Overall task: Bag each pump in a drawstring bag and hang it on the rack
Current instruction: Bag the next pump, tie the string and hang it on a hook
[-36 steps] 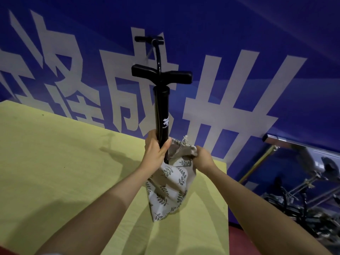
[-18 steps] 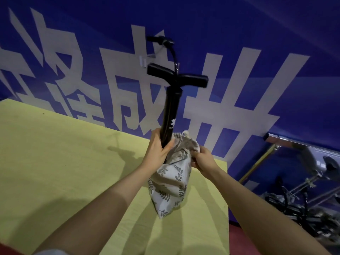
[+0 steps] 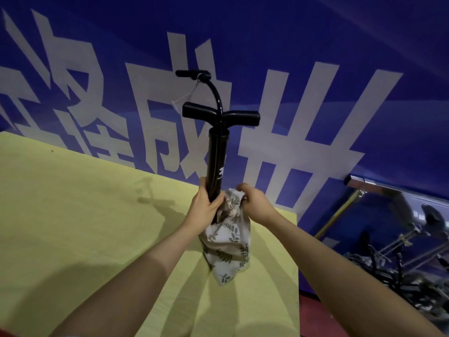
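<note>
Leftmost lies the yellow table (image 3: 73,227), its far edge meeting a blue banner (image 3: 315,57) printed with large white characters. Over the table's right part, the left hand (image 3: 202,210) is wrapped around the lower barrel of a black pump (image 3: 217,164), fingers curled round the tube just above the mouth of the bag. The pump stands nearly upright, leaning slightly to the right at its top, with its T-handle (image 3: 221,116) level above the barrel and a thin black hose (image 3: 213,90) arching up and to the left from beside the handle; a pale tag hangs from the hose's end. The pump's bottom end sits inside a drawstring bag (image 3: 227,249) of light cloth printed with dark leaves, and the bag hangs below both hands, above the table's right end; whether it touches the tabletop cannot be told. Just to the right of the barrel, the right hand (image 3: 255,203) clutches the bunched cloth at the bag's opening, fingers curled into the gathered fabric. Farther right, beyond the table's edge and low against the banner, stands a dim tangle of metal bars and dark frames (image 3: 401,251), too murky to identify.
</note>
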`<state>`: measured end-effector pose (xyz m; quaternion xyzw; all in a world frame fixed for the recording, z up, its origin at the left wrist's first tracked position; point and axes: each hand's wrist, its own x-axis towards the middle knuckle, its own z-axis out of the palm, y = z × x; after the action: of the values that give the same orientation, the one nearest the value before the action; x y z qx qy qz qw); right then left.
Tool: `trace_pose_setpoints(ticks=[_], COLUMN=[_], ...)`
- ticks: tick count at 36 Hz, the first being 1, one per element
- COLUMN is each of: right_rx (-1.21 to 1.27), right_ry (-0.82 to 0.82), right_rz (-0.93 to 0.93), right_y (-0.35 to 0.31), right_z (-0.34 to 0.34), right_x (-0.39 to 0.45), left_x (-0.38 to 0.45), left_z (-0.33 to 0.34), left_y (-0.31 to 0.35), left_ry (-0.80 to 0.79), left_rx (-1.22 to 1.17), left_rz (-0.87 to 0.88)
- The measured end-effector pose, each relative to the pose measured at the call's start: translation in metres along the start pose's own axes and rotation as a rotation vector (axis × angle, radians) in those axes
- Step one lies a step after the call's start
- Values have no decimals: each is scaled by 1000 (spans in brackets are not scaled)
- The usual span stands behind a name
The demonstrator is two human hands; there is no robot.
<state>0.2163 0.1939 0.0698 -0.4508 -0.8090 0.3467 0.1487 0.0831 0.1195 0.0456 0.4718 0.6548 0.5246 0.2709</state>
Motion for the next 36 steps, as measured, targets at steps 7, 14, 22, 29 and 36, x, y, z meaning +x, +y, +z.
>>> trace_pose_setpoints(ticks=[7, 14, 22, 29, 36], right_rx=[-104, 70, -139, -21, -205], right_ry=[14, 59, 160, 67, -77], right_rz=[121, 134, -46, -115, -131], right_y=[22, 15, 4, 4, 18], right_z=[-4, 0, -10, -6, 4], right_x=[-7, -9, -6, -16, -16], left_x=[5, 5, 1, 1, 1], left_z=[-3, 1, 5, 2, -1], left_y=[-3, -4, -16, -17, -17], left_ry=[112, 61, 32, 40, -16], left_rx=[-18, 28, 127, 155, 49], left_rz=[-33, -5, -10, -54, -60])
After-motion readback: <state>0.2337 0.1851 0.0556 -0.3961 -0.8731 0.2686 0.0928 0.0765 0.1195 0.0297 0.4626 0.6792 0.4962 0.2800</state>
